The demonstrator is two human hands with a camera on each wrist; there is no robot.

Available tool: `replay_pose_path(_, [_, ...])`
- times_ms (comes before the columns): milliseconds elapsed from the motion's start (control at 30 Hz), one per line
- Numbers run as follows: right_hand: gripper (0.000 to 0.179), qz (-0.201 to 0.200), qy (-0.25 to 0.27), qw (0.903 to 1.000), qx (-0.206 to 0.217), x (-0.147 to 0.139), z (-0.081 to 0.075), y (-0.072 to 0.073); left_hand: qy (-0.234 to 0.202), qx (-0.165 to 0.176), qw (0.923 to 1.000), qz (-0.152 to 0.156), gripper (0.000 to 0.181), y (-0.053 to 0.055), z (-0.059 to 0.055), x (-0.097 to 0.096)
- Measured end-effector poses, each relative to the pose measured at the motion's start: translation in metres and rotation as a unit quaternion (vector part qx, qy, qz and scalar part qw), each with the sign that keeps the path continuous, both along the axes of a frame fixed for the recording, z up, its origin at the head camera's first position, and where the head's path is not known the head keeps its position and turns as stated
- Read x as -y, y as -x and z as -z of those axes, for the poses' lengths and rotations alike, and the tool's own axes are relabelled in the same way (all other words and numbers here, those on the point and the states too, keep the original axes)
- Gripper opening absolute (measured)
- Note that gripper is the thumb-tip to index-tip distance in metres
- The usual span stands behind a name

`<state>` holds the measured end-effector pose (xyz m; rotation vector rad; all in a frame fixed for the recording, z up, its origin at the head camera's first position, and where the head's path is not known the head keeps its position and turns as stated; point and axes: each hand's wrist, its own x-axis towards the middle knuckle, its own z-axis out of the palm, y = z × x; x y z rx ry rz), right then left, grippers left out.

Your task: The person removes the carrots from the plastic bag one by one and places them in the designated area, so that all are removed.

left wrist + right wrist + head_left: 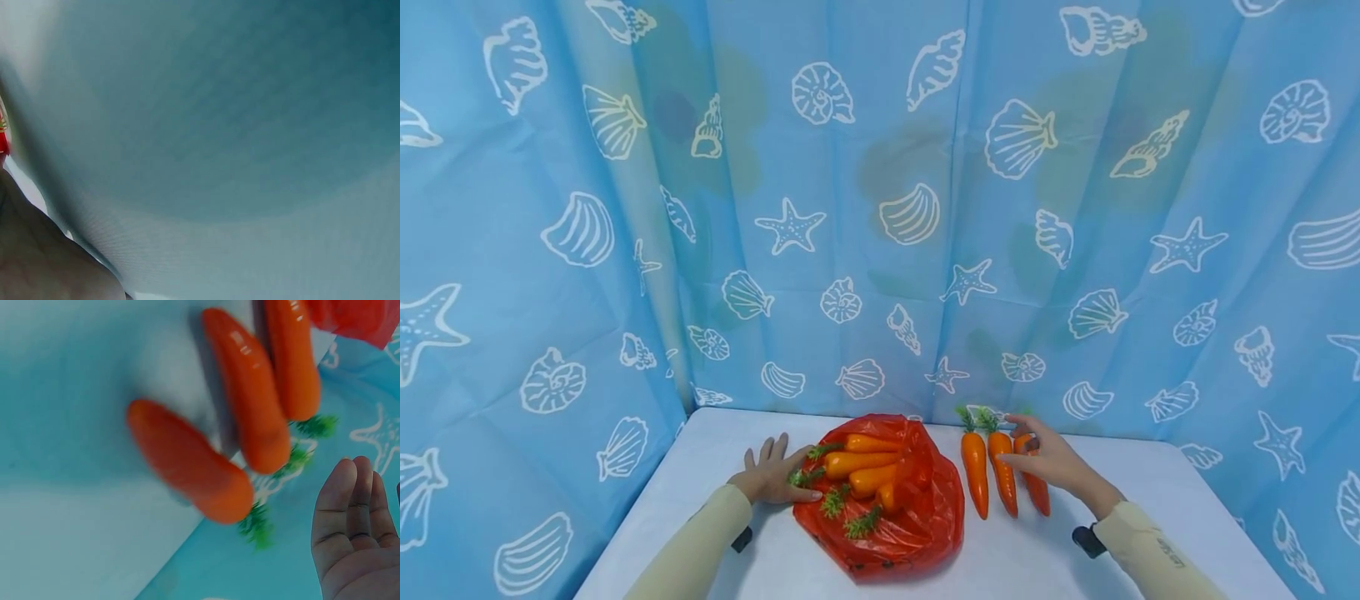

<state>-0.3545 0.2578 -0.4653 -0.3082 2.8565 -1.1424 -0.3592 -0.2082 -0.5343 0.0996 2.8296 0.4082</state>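
Red plastic bag: lay mouth open, with leafy-topped carrots inside. Left hand: sat at the bag's left edge, fingers splayed, no grasp evident. Loose carrots, three: lay in a row right of the bag. Right hand: hung over the outermost carrot from the bag, fingers extended, unclenched. Handling, as judged: needed a light grip round the thick crown, leaves uncrushed, neighbours undisturbed.

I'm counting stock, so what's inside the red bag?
At least four carrots show in the bag's opening, with green tops. The bag covers their other ends; anything deeper can't be seen.
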Motion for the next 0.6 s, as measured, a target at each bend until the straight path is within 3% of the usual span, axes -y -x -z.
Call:
replay_pose_path(333, [0.081, -0.026, 0.019, 0.9995, -0.007, 0.033, -0.009, -0.006, -0.009, 0.002, 0.9999, -0.008, 0.101, 0.004, 0.007, 0.002])
replay_pose_path(600, [0.075, -0.065, 0.037, 0.9971, -0.010, 0.066, -0.013, -0.012, -0.001, 0.000, 1.0000, -0.005, 0.101, 0.003, 0.004, 0.001])
